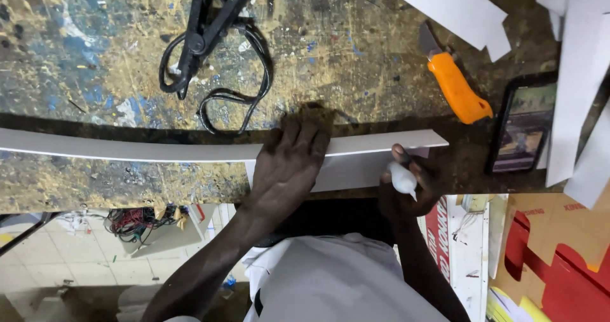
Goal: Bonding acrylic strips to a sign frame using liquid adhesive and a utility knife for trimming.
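Note:
A long white strip (pixel 127 149) runs across the paint-stained workbench (pixel 76 61) from the left edge to about the middle right. My left hand (pixel 289 163) lies flat on it, fingers together, pressing it down onto a second white piece (pixel 349 172) underneath. A brown pad (pixel 316 112) sits just past my fingertips. My right hand (pixel 406 182) is at the bench's near edge, closed around a small white squeeze bottle (pixel 403 177) whose nozzle points down and right.
Large black scissors (pixel 203 36) lie at the back, an orange utility knife (pixel 456 83) to the right, and a phone (pixel 524 125) beyond it. More white strips (pixel 581 74) overlap the far right. Red and brown cardboard (pixel 553 246) sits below the bench.

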